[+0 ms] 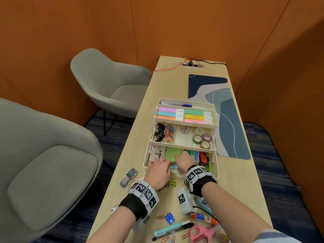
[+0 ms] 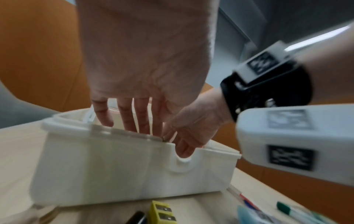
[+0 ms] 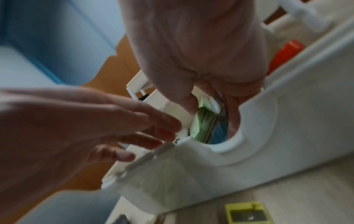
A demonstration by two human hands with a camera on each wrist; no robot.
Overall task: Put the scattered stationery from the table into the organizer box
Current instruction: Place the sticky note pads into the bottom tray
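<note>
**Both hands at work in the bottom tier of the box**

The box [image 1: 180, 130] stands fanned open at table centre, its three tiers stepping away toward 12 o'clock. Both hands reach into the bottom tier. The left hand [image 1: 158, 170] enters at the tier's 7 o'clock corner, fingers [image 2: 126, 119] straight and spread over the rim, holding nothing visible. The right hand [image 1: 184, 161] lies just beside it at 3 o'clock, its thumb [image 3: 186, 101] and fingers closed on the green pad [image 1: 173, 153], which stands on edge against a white carton [image 1: 158, 152]. The upper tiers hold highlighters [image 1: 185, 114], clips [image 1: 169, 133] and tape rolls [image 1: 202, 140].

The step in hand appears to be seating the pad among the tier's contents; whether it has settled cannot be told.

Much stationery remains on the table [image 1: 233, 181] at 6 o'clock of the box: a yellow sharpener [image 1: 172, 183] touching the box front, a stamp [image 1: 128, 178] at 8 o'clock, then glue [image 1: 204, 218], pens [image 1: 172, 228], a blue sharpener [image 1: 169, 218] and pink scissors [image 1: 201, 233] nearer the body.

The next move likely calls for releasing the pad, withdrawing both hands clear of the rim, and picking the nearest loose item, probably the yellow sharpener.
</note>
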